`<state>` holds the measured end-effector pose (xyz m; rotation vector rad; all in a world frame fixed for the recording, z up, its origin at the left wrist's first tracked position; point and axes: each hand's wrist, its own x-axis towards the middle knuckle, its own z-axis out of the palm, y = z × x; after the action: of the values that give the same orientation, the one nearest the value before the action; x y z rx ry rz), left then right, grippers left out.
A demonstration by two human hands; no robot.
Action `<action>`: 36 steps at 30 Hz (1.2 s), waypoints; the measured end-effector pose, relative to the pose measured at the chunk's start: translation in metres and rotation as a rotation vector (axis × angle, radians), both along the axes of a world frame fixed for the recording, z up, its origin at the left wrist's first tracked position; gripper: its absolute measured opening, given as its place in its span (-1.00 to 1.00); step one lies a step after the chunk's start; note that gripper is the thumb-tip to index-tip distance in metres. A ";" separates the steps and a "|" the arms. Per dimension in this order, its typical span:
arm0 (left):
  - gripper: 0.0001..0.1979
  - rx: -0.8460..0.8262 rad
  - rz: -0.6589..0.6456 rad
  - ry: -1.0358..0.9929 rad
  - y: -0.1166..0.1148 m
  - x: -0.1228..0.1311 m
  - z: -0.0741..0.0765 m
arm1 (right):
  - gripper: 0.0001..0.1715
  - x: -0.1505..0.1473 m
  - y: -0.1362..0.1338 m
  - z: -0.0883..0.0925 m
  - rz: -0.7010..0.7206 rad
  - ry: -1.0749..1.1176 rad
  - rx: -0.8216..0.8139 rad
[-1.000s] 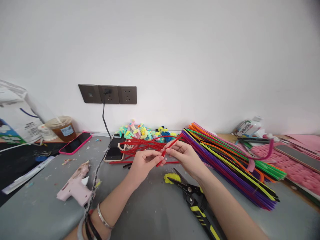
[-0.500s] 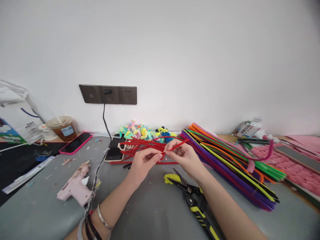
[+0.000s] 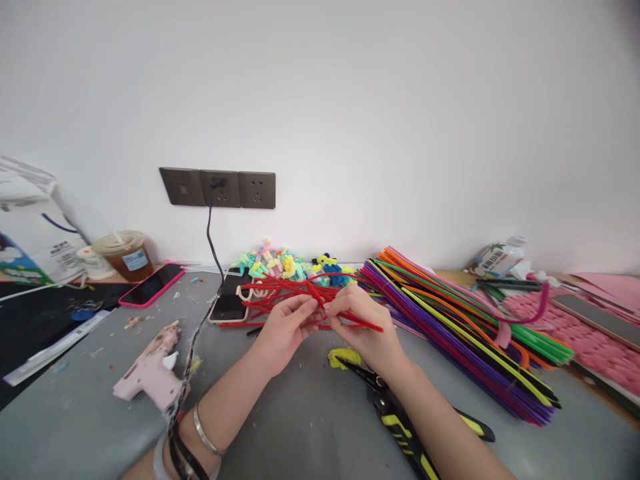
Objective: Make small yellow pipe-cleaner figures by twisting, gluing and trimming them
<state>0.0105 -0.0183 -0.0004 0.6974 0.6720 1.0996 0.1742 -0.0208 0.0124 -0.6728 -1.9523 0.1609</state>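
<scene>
Both hands meet above the middle of the grey table, fingertips almost touching. My left hand (image 3: 290,327) pinches a red pipe cleaner (image 3: 367,325), and my right hand (image 3: 363,323) is closed on the same piece, whose end sticks out to the right past the knuckles. Fingers hide the part between them. Just behind lie several loose red pipe cleaners (image 3: 280,287). Below the right hand rest black-and-yellow scissors (image 3: 395,420), partly covered by the forearm, with a yellow fuzzy piece (image 3: 340,357) at their tips.
To the right lies a big bundle of coloured pipe cleaners (image 3: 450,333). Small fuzzy figures (image 3: 285,263) sit by the wall. A pink glue gun (image 3: 153,377), a corded cable (image 3: 197,333), a pink-cased phone (image 3: 153,285) and a drink cup (image 3: 127,257) stand or lie leftward.
The red pipe cleaner's right end has swung from pointing up-right to pointing down-right. My right hand has turned over it, and the left fingers have curled in more.
</scene>
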 end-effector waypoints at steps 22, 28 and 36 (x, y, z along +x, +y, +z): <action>-0.76 0.000 0.056 -0.025 0.000 0.001 0.002 | -0.87 0.001 0.001 0.005 0.012 0.109 -0.226; -0.77 0.076 0.039 0.046 -0.001 -0.001 0.002 | -0.78 0.005 0.004 0.002 0.062 0.263 -0.410; -0.71 0.112 0.001 0.174 -0.003 -0.005 0.010 | -0.77 0.008 0.004 0.007 0.221 0.348 -0.687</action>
<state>0.0060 -0.0210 0.0094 0.8962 0.7628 1.0919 0.1824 -0.0164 0.0191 -0.7943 -1.6113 1.0486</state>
